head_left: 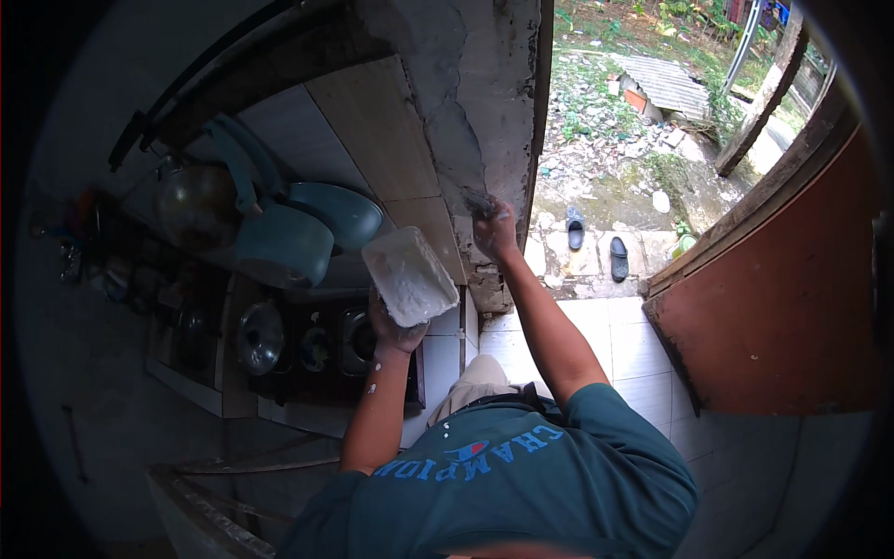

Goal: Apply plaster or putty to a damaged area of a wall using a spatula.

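Note:
My left hand (395, 335) is wrapped round the underside of a white rectangular plastic tub (381, 252), tilted so that its inside shows. White paste (413, 291) coats the bottom and walls of the tub. White smears mark my left wrist and forearm. Further right and higher, my right hand (497, 235) is closed on a small greyish flat tool (477, 199), which looks like a putty knife; its blade is hard to make out. The tool is at the narrow plastered wall (453, 130) beside the doorway, where a damp-looking grey patch shows.
Blue-green pans (284, 244) and a round metal pot (194, 203) hang at the left. Below them stands a gas stove (358, 343) with a metal lid (261, 337). A reddish-brown door (764, 298) stands open at right. Dark clogs (618, 259) lie outside on the rubble-strewn ground.

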Motion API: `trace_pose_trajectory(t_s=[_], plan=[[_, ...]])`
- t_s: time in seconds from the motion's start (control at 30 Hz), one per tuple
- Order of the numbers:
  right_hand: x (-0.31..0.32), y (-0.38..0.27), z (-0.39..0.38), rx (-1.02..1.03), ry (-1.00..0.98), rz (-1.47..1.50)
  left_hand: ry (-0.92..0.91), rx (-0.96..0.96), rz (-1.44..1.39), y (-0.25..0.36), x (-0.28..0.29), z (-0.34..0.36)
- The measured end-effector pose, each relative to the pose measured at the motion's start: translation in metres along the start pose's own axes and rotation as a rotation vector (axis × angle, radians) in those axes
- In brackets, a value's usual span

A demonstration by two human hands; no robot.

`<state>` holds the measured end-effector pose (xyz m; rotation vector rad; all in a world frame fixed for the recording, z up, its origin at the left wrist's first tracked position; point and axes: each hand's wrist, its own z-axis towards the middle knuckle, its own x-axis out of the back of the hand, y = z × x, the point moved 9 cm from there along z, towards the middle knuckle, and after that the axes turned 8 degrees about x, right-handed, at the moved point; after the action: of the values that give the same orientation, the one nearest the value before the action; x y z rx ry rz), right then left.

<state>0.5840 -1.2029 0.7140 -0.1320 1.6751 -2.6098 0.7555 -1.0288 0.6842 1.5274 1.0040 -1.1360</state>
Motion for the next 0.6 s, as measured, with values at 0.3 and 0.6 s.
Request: trace_pose_trajectory(t_s=[0.3,0.6], plan=[[0.041,-0.052,-0.032,0.061,0.017,0.074,-0.041,0.034,-0.068,-0.012,-0.019,0.011],[0.056,-0.109,-0.064,0.096,-0.094,-0.299,0.052,0.049,0.179,-0.045,-0.07,0.028]])
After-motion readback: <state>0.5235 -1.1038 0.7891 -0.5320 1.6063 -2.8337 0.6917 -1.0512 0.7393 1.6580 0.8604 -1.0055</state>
